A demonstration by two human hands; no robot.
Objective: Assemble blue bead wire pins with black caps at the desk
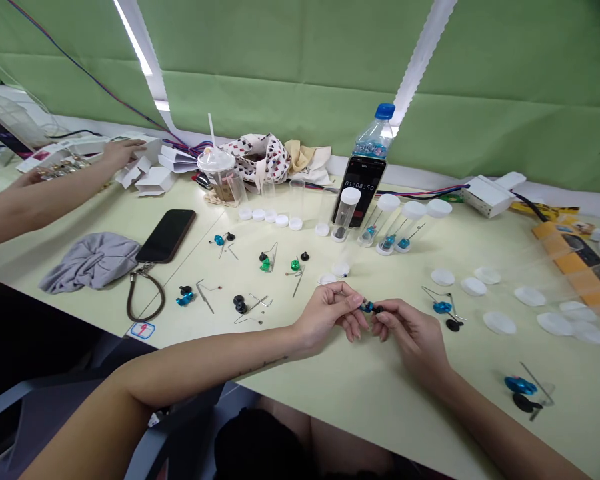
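Observation:
My left hand (330,308) and my right hand (411,328) meet above the table's front. Between them is a small blue metal part (367,307), pinched in my left fingers. A black piece (379,309) at its right end is in my right fingertips; whether the two are joined I cannot tell. Right of my hands lies a similar blue part (443,307) with a black disc (453,325) and thin wires. Behind my left hand are white caps (340,269) and a clear tube. Left of it sits a black part set (240,305) with hex keys.
Capped tubes (387,230) stand before a phone timer (363,187) and water bottle (380,133). Clear discs (500,323) lie right. Green parts (295,265), a phone (166,236) and grey cloth (95,260) lie left. Another person's hand (123,152) reaches among white boxes.

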